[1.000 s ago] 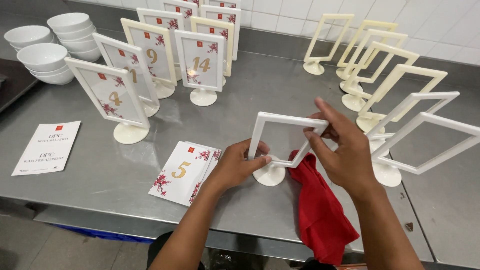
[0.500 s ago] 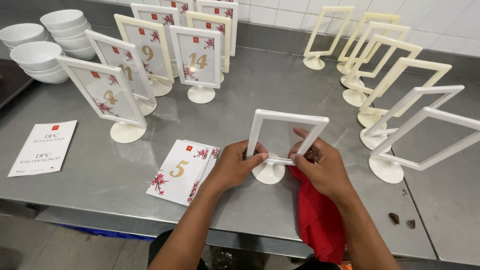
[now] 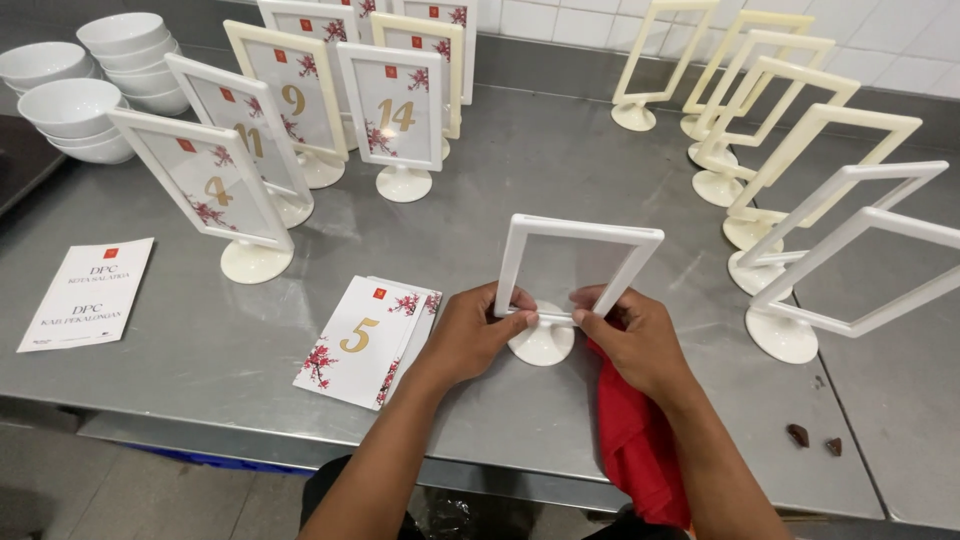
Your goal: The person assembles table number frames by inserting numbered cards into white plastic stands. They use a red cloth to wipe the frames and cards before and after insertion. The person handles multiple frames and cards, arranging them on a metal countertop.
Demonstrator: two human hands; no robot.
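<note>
Both my hands pinch the bottom bar of the empty white frame [image 3: 578,270]: left hand [image 3: 470,335] and right hand [image 3: 632,335] just above its round base. Looks light, stiff, slick plastic; grip the bar corners. Red cloth [image 3: 640,450] under my right wrist

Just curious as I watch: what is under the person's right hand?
A red cloth lies under the right hand and forearm, draping over the steel table's front edge. How much of it the hand and wrist cover cannot be seen.
</note>
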